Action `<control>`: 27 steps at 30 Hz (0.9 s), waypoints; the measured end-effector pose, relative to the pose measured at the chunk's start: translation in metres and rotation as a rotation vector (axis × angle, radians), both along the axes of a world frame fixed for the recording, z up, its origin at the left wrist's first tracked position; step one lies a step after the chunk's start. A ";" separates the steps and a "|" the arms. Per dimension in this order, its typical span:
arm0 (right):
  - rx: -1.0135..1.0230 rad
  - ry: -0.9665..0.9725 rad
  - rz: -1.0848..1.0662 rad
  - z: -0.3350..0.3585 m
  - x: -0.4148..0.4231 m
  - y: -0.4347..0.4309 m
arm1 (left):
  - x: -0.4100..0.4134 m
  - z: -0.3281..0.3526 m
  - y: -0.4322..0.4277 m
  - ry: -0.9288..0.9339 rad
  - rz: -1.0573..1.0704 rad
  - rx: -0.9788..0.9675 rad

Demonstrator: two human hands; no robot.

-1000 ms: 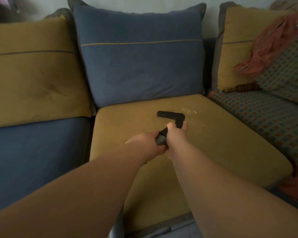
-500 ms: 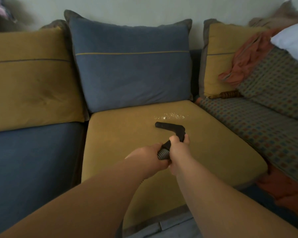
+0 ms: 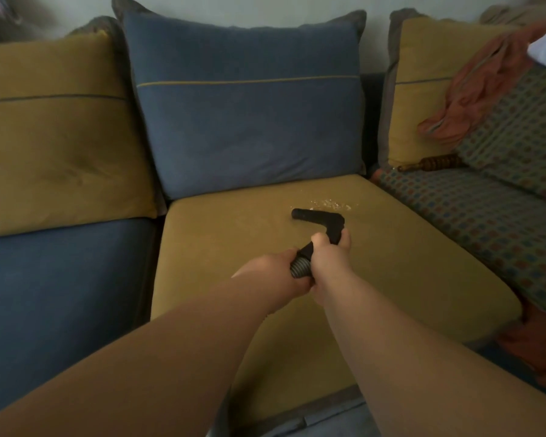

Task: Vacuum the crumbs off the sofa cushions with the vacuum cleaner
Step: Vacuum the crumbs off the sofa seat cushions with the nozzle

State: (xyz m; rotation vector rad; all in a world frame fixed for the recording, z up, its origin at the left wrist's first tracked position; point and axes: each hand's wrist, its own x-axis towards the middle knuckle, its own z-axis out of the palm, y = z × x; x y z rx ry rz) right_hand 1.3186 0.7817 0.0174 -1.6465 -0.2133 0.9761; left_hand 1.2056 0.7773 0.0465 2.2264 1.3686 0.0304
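Note:
A black vacuum nozzle (image 3: 319, 216) lies across the yellow seat cushion (image 3: 227, 247), its flat head pointing left. A small patch of pale crumbs (image 3: 330, 203) sits just behind the nozzle, near the back of the cushion. My right hand (image 3: 330, 258) grips the black neck of the nozzle. My left hand (image 3: 275, 272) holds the ribbed grey hose (image 3: 300, 268) right behind it. The rest of the hose is hidden under my forearms.
A blue back pillow (image 3: 246, 102) stands behind the seat cushion, a yellow one (image 3: 54, 127) to its left over a blue seat (image 3: 60, 294). At right lie a patterned cover (image 3: 486, 216), an orange cloth (image 3: 473, 99) and a brown wooden object (image 3: 432, 162).
The nozzle head has moved closer to the crumb patch. Both hands keep their grip. The camera view shifted slightly.

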 end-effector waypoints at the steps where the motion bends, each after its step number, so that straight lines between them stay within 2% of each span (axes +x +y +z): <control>1: -0.002 -0.002 0.004 0.000 0.001 0.005 | 0.001 -0.001 0.004 0.001 0.005 -0.001; 11: -0.073 -0.086 0.075 0.010 0.004 0.033 | 0.005 -0.001 0.024 -0.032 0.066 -0.032; 27: -0.021 -0.069 -0.033 0.010 0.033 -0.058 | 0.028 0.017 -0.053 -0.020 -0.070 -0.075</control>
